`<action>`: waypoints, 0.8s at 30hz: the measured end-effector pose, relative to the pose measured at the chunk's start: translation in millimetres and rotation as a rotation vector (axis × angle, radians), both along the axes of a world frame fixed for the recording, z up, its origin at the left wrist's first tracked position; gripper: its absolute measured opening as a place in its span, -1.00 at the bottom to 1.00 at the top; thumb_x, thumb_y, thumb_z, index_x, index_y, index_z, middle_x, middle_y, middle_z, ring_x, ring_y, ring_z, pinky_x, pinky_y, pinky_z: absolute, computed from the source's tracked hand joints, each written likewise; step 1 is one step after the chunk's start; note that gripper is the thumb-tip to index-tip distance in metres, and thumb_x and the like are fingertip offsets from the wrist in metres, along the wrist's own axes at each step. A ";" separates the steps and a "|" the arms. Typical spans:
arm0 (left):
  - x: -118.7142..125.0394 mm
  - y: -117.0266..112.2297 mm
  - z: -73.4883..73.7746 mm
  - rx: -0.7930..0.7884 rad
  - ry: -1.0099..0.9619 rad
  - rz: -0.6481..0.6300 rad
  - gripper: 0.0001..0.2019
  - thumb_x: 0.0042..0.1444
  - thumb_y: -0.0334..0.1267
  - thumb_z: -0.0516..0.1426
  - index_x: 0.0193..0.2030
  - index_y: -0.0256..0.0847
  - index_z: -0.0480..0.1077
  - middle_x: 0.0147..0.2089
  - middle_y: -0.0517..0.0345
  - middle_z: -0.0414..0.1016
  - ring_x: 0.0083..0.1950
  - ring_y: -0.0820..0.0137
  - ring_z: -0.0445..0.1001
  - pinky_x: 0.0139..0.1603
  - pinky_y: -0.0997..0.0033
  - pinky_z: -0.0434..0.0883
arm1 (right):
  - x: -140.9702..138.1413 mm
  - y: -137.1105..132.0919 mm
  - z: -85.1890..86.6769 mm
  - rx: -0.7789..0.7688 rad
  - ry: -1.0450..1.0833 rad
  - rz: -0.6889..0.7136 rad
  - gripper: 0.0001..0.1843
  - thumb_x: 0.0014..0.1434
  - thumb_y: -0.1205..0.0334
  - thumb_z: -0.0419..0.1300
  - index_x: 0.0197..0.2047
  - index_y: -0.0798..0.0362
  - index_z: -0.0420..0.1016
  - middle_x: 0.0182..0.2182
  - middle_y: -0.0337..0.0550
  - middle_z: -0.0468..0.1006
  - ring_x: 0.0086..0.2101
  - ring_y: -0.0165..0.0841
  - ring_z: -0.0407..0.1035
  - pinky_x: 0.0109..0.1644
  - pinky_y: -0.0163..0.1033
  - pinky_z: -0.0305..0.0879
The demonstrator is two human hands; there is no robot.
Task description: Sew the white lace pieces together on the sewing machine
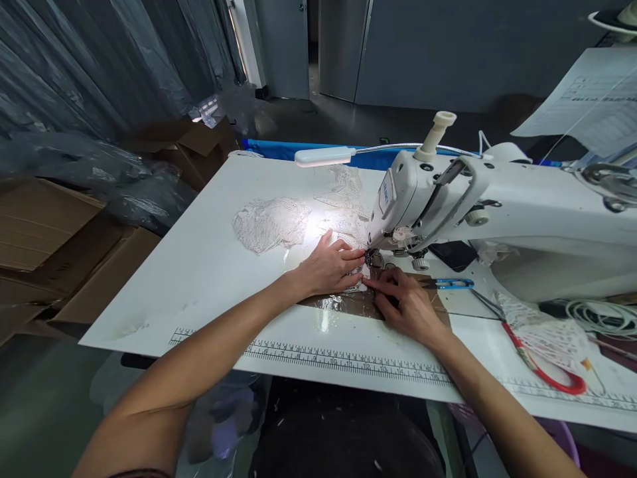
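Observation:
A white sewing machine (497,206) stands on a white table (199,265). My left hand (331,265) lies flat, fingers stretched out, pressing a small piece of white lace (354,287) just left of the needle area (374,257). My right hand (408,302) rests on the table in front of the presser foot, fingers pinched on the near edge of the same lace. More white lace (271,222) lies spread behind my left hand, lit by the machine's lamp (323,156).
Blue-handled snips (450,283) lie right of my right hand. A red-handled tool (545,368), lace scraps and cables sit at the right. A printed ruler (348,358) runs along the table's near edge. Cardboard boxes (60,252) and plastic sheeting stand at left.

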State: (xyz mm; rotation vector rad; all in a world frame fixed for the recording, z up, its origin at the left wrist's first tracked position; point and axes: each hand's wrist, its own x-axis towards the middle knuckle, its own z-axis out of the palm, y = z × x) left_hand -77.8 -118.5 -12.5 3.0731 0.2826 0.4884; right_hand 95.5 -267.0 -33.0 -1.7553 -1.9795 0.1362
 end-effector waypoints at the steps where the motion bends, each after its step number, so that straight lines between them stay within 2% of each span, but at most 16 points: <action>1: 0.0 0.3 -0.3 0.010 -0.001 -0.002 -0.70 0.33 -0.12 -0.03 0.07 -0.11 0.41 0.19 0.13 0.41 0.06 0.21 0.38 0.24 -0.19 0.11 | 0.1 0.1 0.0 0.003 0.006 0.002 -0.59 0.20 0.30 0.08 0.09 -0.11 0.51 -0.18 -0.08 0.41 -0.18 -0.24 0.35 -0.09 -0.06 0.35; 4: 0.4 0.5 -1.0 0.059 -0.031 -0.002 -0.70 0.33 -0.10 -0.02 0.06 -0.13 0.41 0.16 0.08 0.42 0.07 0.20 0.38 0.26 -0.18 0.10 | 0.9 0.3 -0.8 0.019 0.009 0.016 -0.58 0.21 0.30 0.06 0.10 -0.13 0.50 -0.20 -0.08 0.41 -0.20 -0.25 0.36 -0.12 -0.07 0.36; 7: 2.7 0.1 -2.2 0.112 -0.093 -0.020 -0.74 0.31 -0.16 0.02 -0.03 -0.19 0.45 0.05 0.03 0.48 -0.02 0.27 0.42 0.28 -0.10 0.14 | 2.2 0.1 -2.3 0.037 -0.006 0.023 -0.57 0.21 0.30 0.07 0.12 -0.14 0.48 -0.19 -0.07 0.42 -0.20 -0.25 0.36 -0.14 -0.09 0.37; 11: 5.4 -1.1 -3.9 0.152 -0.117 -0.107 -0.76 0.31 -0.34 -0.02 -0.23 -0.18 0.48 -0.14 0.16 0.55 -0.22 0.41 0.44 0.22 0.05 0.24 | 3.5 0.1 -2.0 0.033 -0.015 0.025 -0.57 0.20 0.30 0.09 0.12 -0.12 0.48 -0.19 -0.07 0.42 -0.20 -0.26 0.37 -0.12 -0.10 0.36; 15: 3.7 -4.7 -1.6 0.112 -0.110 -0.102 -0.74 0.32 -0.31 -0.02 -0.26 -0.18 0.49 -0.07 0.15 0.55 -0.23 0.42 0.46 0.19 0.08 0.28 | 3.6 -0.2 1.4 0.012 -0.001 0.048 -0.58 0.21 0.33 0.08 0.10 -0.09 0.49 -0.18 -0.06 0.42 -0.18 -0.26 0.37 -0.09 -0.09 0.35; 24: 0.7 -8.2 4.6 0.013 -0.052 -0.056 -0.76 0.29 -0.27 0.01 -0.14 -0.14 0.51 0.01 0.09 0.52 -0.12 0.33 0.48 0.28 -0.12 0.15 | 1.4 0.1 3.4 0.016 -0.055 0.032 -0.61 0.24 0.29 0.06 0.11 -0.07 0.48 -0.16 -0.02 0.43 -0.20 -0.24 0.36 -0.12 -0.08 0.35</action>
